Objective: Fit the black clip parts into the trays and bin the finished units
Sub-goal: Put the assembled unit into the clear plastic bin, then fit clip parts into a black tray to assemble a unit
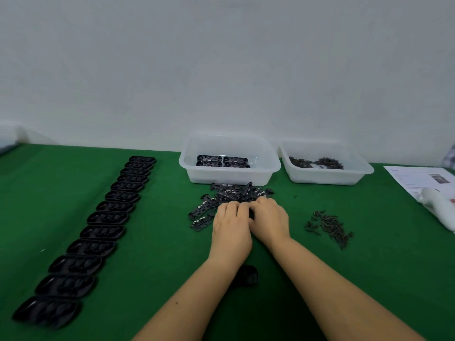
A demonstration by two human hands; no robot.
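A heap of black clip parts point(231, 195) lies on the green table in front of a clear bin point(194, 166) that holds several finished black units point(222, 161). My left hand point(230, 227) and my right hand point(269, 220) rest knuckles-up side by side at the near edge of the heap, fingers curled down. A dark piece point(251, 214) shows between the two hands; which hand grips it is hidden. A long row of black trays point(98, 232) runs down the left side. One more black tray point(247, 275) lies partly under my left forearm.
A second clear bin point(354, 172) at the back right holds small dark pins point(316, 163). A loose pile of the same pins point(328, 225) lies right of my hands. Printed paper point(418, 179) and a white tool point(440, 207) sit at the far right. A white wall stands behind.
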